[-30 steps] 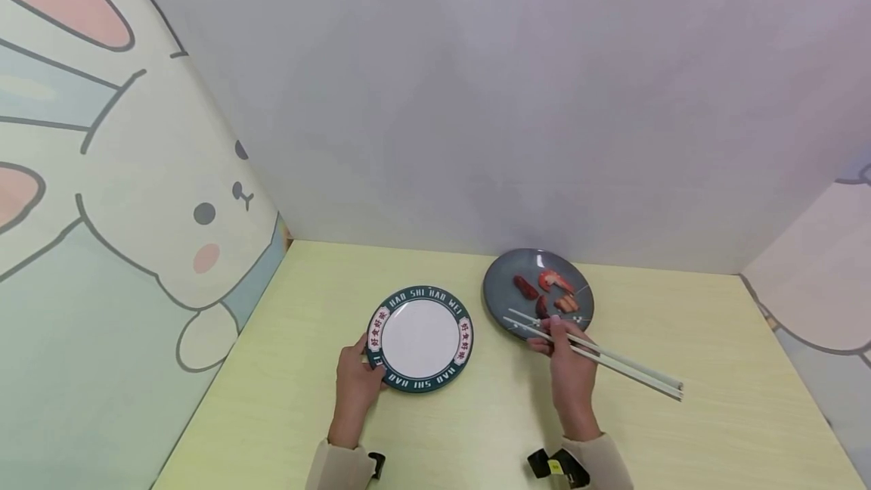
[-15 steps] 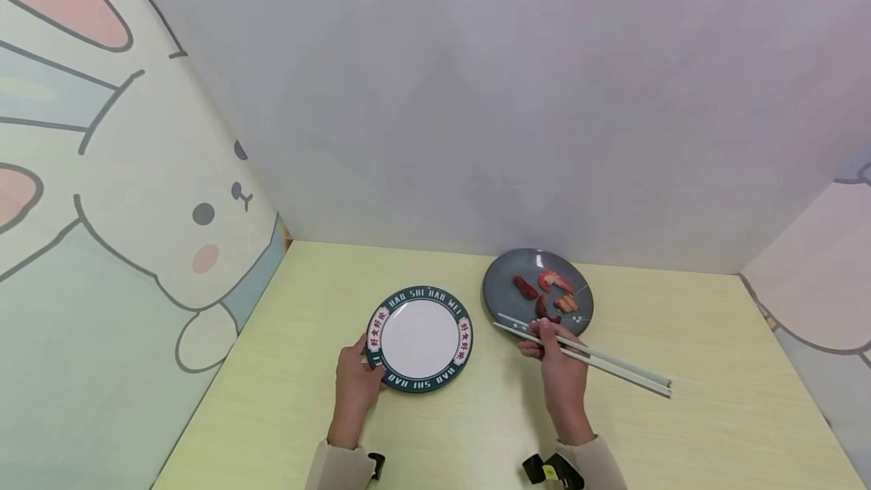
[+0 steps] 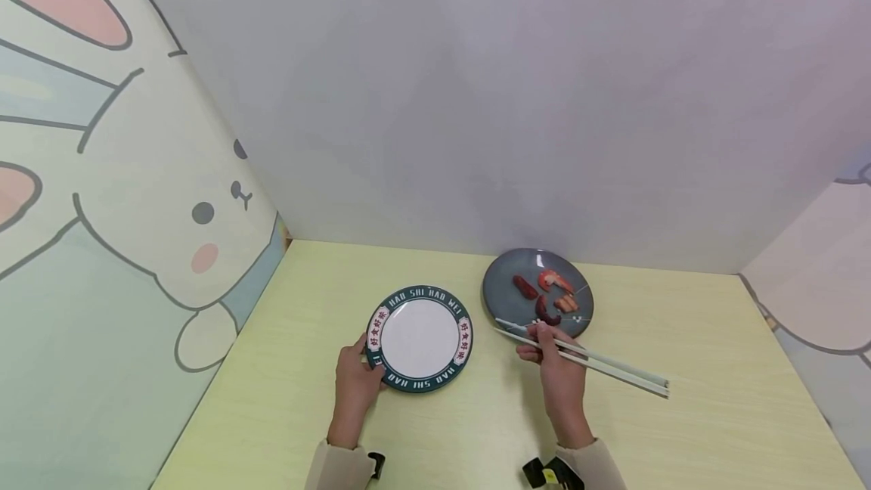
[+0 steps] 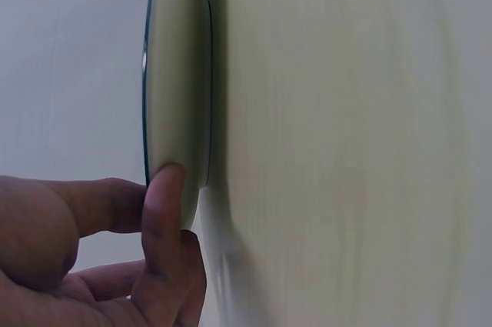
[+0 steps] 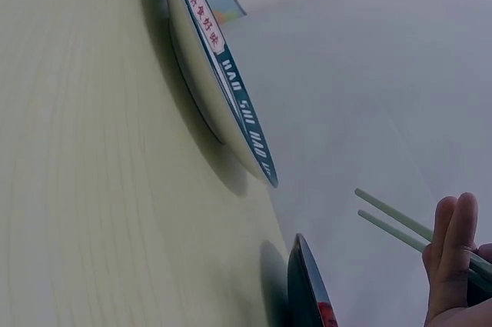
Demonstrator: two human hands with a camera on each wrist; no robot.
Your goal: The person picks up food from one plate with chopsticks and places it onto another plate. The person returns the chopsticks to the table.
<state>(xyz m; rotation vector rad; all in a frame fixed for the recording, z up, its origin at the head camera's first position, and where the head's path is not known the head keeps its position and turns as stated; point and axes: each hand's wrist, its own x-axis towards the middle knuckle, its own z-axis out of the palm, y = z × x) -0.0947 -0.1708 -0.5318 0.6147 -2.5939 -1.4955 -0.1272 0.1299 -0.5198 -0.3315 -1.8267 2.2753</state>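
A white plate with a dark green lettered rim lies left of centre. My left hand grips its lower left edge, thumb on top and fingers underneath; the left wrist view shows the fingers against the plate's underside. My right hand holds a pair of pale green chopsticks, tips pointing left over the near rim of a dark grey plate. Nothing shows between the tips in the right wrist view. On the grey plate lie a shrimp, a light brown ridged piece and dark red pieces.
The pale wooden table runs back to a grey wall just behind the grey plate. A side wall with a rabbit drawing bounds the left, and another decorated wall stands at the right.
My right hand and the chopsticks have moved left and slightly toward me, off the dark red curved piece, which now shows more fully. The left hand and white plate have stayed still.
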